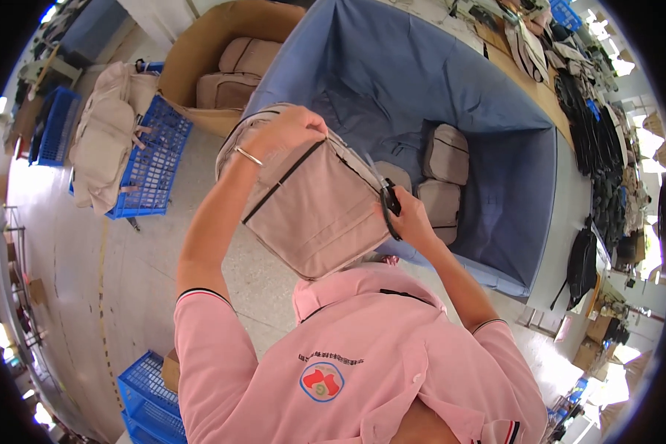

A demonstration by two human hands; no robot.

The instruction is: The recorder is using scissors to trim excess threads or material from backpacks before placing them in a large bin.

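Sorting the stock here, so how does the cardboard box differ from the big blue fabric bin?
The cardboard box is brown, stiff and smaller; the blue fabric bin is soft-walled and much larger. The box sits at the upper left, the bin right beyond the beige bag that the left hand holds up. Both are open-topped and hold beige bags.

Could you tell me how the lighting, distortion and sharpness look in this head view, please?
Head view: strong fisheye bending, so the blue bin walls curve and a black rim frames the picture; glare blows out the windows at the left and right edges; the bag, left hand and right hand are evenly lit and fairly sharp; things near the rim look small and soft.
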